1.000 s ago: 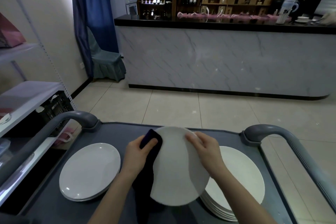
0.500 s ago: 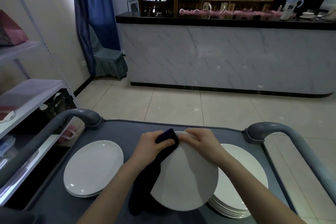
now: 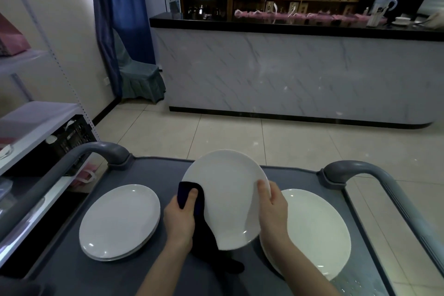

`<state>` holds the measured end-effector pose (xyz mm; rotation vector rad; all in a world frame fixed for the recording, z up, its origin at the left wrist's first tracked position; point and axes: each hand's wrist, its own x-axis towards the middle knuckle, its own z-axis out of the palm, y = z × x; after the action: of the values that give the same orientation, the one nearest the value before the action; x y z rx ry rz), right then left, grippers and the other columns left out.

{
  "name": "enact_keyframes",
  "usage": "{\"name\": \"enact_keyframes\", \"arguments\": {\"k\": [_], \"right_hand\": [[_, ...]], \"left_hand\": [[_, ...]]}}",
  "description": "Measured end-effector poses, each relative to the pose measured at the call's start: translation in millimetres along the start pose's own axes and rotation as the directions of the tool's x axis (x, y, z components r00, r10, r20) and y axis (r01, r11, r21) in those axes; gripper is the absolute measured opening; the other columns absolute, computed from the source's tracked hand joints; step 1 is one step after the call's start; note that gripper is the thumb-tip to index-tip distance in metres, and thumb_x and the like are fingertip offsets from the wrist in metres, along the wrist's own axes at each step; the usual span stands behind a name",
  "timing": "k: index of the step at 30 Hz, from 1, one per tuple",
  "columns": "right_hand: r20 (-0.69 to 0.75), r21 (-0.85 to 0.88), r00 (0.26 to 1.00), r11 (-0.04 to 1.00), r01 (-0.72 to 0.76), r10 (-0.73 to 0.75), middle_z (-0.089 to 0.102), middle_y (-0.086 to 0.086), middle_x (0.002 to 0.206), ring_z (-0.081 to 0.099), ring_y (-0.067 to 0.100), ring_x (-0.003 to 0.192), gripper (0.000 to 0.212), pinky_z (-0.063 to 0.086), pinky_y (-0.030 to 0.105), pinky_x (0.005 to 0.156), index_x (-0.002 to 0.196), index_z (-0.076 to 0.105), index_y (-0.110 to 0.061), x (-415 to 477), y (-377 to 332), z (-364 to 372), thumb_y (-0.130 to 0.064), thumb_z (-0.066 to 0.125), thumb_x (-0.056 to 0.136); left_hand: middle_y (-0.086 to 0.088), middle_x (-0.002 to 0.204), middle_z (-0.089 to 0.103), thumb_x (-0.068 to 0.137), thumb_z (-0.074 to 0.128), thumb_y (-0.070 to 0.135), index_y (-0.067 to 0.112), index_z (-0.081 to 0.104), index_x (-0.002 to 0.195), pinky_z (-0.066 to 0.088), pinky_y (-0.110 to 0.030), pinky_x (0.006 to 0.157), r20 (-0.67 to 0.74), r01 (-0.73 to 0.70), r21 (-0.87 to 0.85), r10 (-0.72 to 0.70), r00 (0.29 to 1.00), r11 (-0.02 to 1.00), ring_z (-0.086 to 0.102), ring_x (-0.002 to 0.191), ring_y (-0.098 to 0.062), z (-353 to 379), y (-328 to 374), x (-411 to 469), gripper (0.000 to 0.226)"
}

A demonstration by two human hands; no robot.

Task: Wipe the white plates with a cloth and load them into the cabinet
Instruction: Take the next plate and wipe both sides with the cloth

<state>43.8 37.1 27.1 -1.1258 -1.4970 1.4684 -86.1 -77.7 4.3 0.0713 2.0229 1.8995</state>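
I hold one white plate (image 3: 225,197) tilted up over the middle of the grey cart (image 3: 72,269). My right hand (image 3: 272,206) grips its rim at 3 o'clock, thumb on the face. My left hand (image 3: 180,214) pinches one dark blue cloth (image 3: 185,190) against the rim at 9 o'clock, and the rest of the cloth hangs down to the cart top. Two curved grey handles rise at the far corners, one at 10 o'clock (image 3: 101,149) and one at 2 o'clock (image 3: 355,168). Open tiled floor (image 3: 240,137) runs at 12 o'clock to a marble-fronted counter (image 3: 288,74), and a shelf rack (image 3: 36,115) stands close at 9 o'clock. Two stacks lie flat: a low one (image 3: 120,220) at 9 o'clock and a taller one (image 3: 314,230) at 3 o'clock, whose plates I cannot count. The held plate is round, plain and glossy.
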Motion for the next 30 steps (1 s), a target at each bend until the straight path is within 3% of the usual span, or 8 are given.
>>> {"name": "enact_keyframes", "arguments": {"k": [4,7,10,13,17,20,25,30], "right_hand": [[0.351,-0.262,0.92,0.925,0.276,-0.175,0.069,-0.02,0.088,0.062,-0.005,0.081,0.006,0.044,0.011,0.066,0.088,0.063,-0.041,33.5,-24.5,-22.3,-0.045,0.068,0.087],[0.619,-0.438,0.775,0.761,0.478,-0.13,0.066,-0.024,0.089,0.059,-0.006,0.087,0.023,0.044,0.013,0.072,0.089,0.062,-0.042,48.9,-44.7,-15.2,-0.063,0.061,0.079],[0.682,-0.444,0.726,0.739,0.507,-0.089,0.061,-0.017,0.069,0.053,-0.004,0.065,0.027,0.041,0.016,0.06,0.074,0.059,-0.035,48.7,-47.0,-7.3,-0.059,0.057,0.086],[0.6,-0.358,0.778,0.808,0.469,-0.186,0.056,-0.013,0.062,0.047,-0.003,0.059,0.027,0.036,0.014,0.056,0.067,0.06,-0.032,43.0,-40.2,-9.5,-0.045,0.062,0.092],[0.307,-0.158,0.928,0.951,0.266,-0.209,0.06,-0.007,0.063,0.05,0.002,0.059,0.026,0.039,0.018,0.057,0.069,0.066,-0.025,31.1,-31.8,-10.1,-0.034,0.064,0.093],[0.288,-0.166,0.939,0.957,0.24,-0.186,0.066,-0.012,0.067,0.056,0.002,0.06,0.022,0.043,0.016,0.056,0.073,0.069,-0.029,28.6,-32.3,-13.5,-0.033,0.063,0.094],[0.371,-0.275,0.897,0.894,0.354,-0.241,0.042,-0.009,0.058,0.038,0.008,0.056,0.041,0.03,0.027,0.055,0.066,0.048,-0.009,44.5,-48.2,-27.3,-0.035,0.063,0.094],[0.549,-0.294,0.799,0.838,0.459,-0.244,0.059,-0.002,0.065,0.049,0.002,0.063,0.027,0.036,0.019,0.058,0.07,0.065,-0.021,38.8,-49.7,-15.7,-0.037,0.065,0.092]], "left_hand": [[0.004,0.069,0.071,0.087,0.072,0.024,0.019,0.068,0.076,0.05,-0.031,0.064,0.227,-0.251,0.177,0.208,0.951,0.952,0.062,0.067,-0.015,-10.7,19.8,14.9,0.012],[0.011,0.062,0.063,0.081,0.078,0.023,0.022,0.065,0.069,0.041,-0.018,0.057,0.505,-0.466,0.263,0.291,0.812,0.845,0.053,0.056,-0.001,-4.3,37.8,18.0,0.017],[0.01,0.059,0.06,0.08,0.078,0.023,0.029,0.063,0.064,0.038,-0.015,0.055,0.589,-0.542,0.288,0.3,0.75,0.79,0.049,0.055,0.002,1.8,45.1,18.5,0.023],[-0.003,0.067,0.064,0.084,0.075,0.024,0.017,0.066,0.072,0.041,-0.023,0.057,0.481,-0.463,0.262,0.302,0.823,0.847,0.051,0.058,-0.006,-3.2,42.0,21.0,0.016],[0.002,0.065,0.067,0.091,0.067,0.031,0.019,0.065,0.074,0.046,-0.03,0.06,0.067,-0.207,0.12,0.2,0.977,0.971,0.057,0.062,-0.014,-8.9,13.5,7.1,0.02],[-0.001,0.063,0.066,0.088,0.069,0.031,0.019,0.064,0.071,0.046,-0.033,0.059,0.089,-0.197,0.173,0.184,0.979,0.965,0.057,0.062,-0.017,-10.0,4.0,4.7,0.022],[0.01,0.07,0.071,0.082,0.077,0.024,0.026,0.069,0.076,0.045,-0.014,0.057,0.508,-0.511,0.272,0.329,0.796,0.815,0.059,0.06,0.002,-5.0,50.7,34.2,0.01],[0.011,0.074,0.067,0.08,0.076,0.036,0.024,0.069,0.082,0.046,-0.02,0.065,0.804,-0.702,0.314,0.215,0.555,0.639,0.061,0.068,-0.003,17.2,83.8,39.5,0.014]]}}
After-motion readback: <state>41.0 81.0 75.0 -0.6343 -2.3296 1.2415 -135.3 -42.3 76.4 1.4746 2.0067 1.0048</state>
